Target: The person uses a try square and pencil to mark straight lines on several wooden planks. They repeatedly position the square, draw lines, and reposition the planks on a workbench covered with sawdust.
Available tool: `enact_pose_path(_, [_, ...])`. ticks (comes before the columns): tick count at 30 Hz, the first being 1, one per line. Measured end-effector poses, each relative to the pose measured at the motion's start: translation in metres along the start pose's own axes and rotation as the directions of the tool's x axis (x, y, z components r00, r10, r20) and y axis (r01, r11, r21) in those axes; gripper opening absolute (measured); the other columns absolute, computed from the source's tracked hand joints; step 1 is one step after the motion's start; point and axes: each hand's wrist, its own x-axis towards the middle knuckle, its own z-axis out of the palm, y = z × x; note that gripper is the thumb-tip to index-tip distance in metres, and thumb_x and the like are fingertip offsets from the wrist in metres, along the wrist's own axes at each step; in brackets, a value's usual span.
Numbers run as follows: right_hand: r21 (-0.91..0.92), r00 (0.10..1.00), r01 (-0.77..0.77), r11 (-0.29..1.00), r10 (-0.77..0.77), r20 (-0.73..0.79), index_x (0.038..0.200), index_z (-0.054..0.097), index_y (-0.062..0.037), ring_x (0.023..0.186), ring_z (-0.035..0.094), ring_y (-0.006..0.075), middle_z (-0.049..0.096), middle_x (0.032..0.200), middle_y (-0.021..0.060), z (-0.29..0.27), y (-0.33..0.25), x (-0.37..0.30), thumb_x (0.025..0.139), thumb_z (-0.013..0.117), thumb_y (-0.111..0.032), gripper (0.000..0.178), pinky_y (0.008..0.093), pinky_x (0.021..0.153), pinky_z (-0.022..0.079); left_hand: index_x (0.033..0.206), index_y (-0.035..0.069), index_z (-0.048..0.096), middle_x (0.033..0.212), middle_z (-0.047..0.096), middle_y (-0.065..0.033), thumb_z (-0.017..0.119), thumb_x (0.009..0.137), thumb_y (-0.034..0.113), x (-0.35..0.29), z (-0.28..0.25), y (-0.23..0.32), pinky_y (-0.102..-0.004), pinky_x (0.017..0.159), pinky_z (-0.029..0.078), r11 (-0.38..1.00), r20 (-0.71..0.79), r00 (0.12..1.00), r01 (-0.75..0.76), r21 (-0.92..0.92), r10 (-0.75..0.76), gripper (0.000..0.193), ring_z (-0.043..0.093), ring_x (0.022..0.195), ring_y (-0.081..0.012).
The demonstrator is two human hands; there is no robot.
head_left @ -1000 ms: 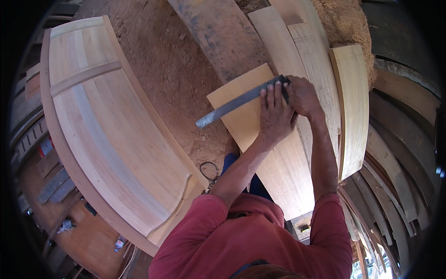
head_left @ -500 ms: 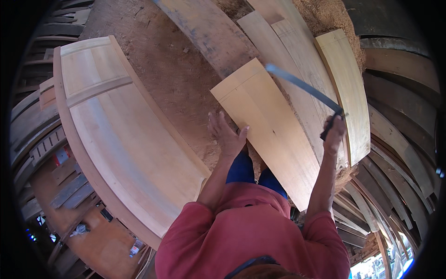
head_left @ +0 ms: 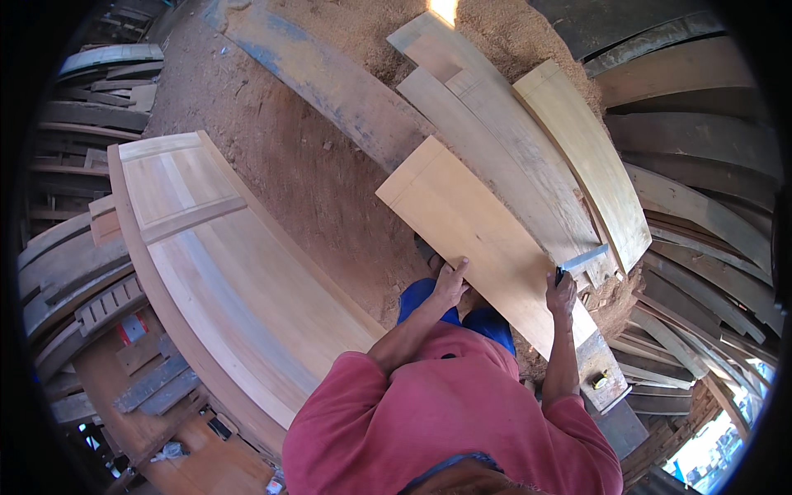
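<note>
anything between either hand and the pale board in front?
Nothing visible between the left hand and the pale board: the thumb lies over its left edge. The right hand, by the right edge, holds a square, its blade pointing right, away from the board; contact there is unclear.

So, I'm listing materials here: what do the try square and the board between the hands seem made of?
Try square's blade: probably bare steel, given its grey sheen; black handle: perhaps plastic or painted metal. Board: wood, seemingly unvarnished; pale, matt, streaky grain.
</note>
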Motion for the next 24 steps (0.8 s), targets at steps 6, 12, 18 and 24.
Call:
enact_pose_path(6, [-0.031,0.991,-0.043,0.999,0.047,0.123,0.118,0.066,0.0018,0.096,0.071,0.0511,0.075,0.102,0.0291,0.006,-0.01,-0.025,0.093,0.076,-0.041,0.05,0.0616,0.086,0.054,0.14,0.002,0.057,0.125,0.07,-0.0133,0.078,0.1,0.028,-0.056,0.017,0.062,-0.0495,0.092,0.064,0.965,0.031,0.996,0.071,0.253,-0.082,0.053,0.074,0.109,-0.0261])
enact_pose_path(12, [0.086,0.96,-0.102,0.991,0.076,0.27,0.113,0.07,0.0035,0.1,0.073,0.044,0.075,0.103,0.0273,-0.015,-0.059,-0.037,0.093,0.076,-0.039,0.047,0.0541,0.086,0.054,0.139,0.003,0.057,0.117,0.072,-0.0143,0.081,0.096,0.028,-0.069,0.053,0.111,-0.0427,0.075,0.068,0.887,0.136,0.99,-0.04,0.46,-0.026,0.056,0.075,0.101,-0.0242])
enact_pose_path(18, [0.224,0.981,-0.029,0.974,-0.015,0.192,0.104,0.068,0.0021,0.083,0.069,0.0358,0.071,0.089,0.0213,-0.036,-0.103,-0.032,0.096,0.077,-0.037,0.041,0.0494,0.078,0.053,0.134,0.003,0.062,0.116,0.073,-0.0119,0.079,0.097,0.027,-0.054,0.061,0.124,-0.0381,0.073,0.068,0.859,0.174,0.985,-0.081,0.506,-0.009,0.048,0.076,0.095,-0.021])
enact_pose_path(24, [0.232,0.946,-0.074,0.97,-0.005,0.325,0.106,0.07,0.0053,0.089,0.072,0.0416,0.073,0.094,0.028,-0.059,-0.152,-0.048,0.097,0.075,-0.043,0.05,0.0518,0.081,0.053,0.13,0.002,0.064,0.112,0.074,-0.0097,0.08,0.097,0.026,-0.055,0.085,0.131,-0.0339,0.069,0.068,0.82,0.201,0.98,-0.106,0.563,-0.011,0.044,0.076,0.091,-0.0182])
